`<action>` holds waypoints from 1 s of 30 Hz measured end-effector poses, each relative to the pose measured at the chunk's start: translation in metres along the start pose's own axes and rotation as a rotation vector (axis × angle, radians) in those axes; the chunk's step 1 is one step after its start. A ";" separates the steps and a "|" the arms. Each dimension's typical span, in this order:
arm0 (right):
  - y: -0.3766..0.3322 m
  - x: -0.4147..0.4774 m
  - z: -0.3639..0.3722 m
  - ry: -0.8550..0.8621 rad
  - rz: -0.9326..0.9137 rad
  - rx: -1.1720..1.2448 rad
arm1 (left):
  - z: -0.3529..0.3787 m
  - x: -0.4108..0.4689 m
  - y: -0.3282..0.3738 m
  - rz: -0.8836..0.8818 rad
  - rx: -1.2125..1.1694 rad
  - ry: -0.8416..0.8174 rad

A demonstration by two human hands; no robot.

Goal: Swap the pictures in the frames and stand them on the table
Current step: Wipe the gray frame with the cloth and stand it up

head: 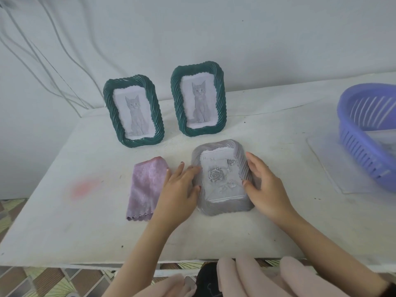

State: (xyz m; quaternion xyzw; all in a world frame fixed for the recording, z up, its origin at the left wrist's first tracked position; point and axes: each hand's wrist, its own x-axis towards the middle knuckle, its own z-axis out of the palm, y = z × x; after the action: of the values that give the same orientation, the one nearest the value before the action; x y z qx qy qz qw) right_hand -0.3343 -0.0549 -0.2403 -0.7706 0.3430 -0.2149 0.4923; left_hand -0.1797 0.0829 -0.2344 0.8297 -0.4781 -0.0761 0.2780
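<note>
Head view: grey frame (pixel 222 207) with a rose print, caption too blurred to read, lies on the worktop (pixel 85 232). The right hand (pixel 267 185) grips its right edge and the left hand (pixel 177 189) rests flat against its left.

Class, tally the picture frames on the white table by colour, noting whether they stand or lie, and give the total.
Dark green ribbed picture frames, standing: 2
Grey ribbed picture frame, lying: 1
Total: 3
</note>
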 end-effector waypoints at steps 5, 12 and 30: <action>-0.006 0.004 -0.010 0.033 0.122 0.539 | 0.003 0.001 0.002 -0.013 -0.140 -0.001; -0.004 0.006 -0.021 -0.016 0.148 0.595 | 0.006 0.009 0.005 0.029 -0.298 -0.057; -0.002 -0.003 -0.061 -0.157 0.034 0.732 | -0.004 0.034 0.040 -0.073 -1.175 -0.204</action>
State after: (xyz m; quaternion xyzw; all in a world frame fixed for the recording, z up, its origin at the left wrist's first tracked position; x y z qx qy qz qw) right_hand -0.3762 -0.0899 -0.2121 -0.5517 0.2174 -0.2553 0.7636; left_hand -0.1902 0.0404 -0.2044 0.5412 -0.3515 -0.4165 0.6403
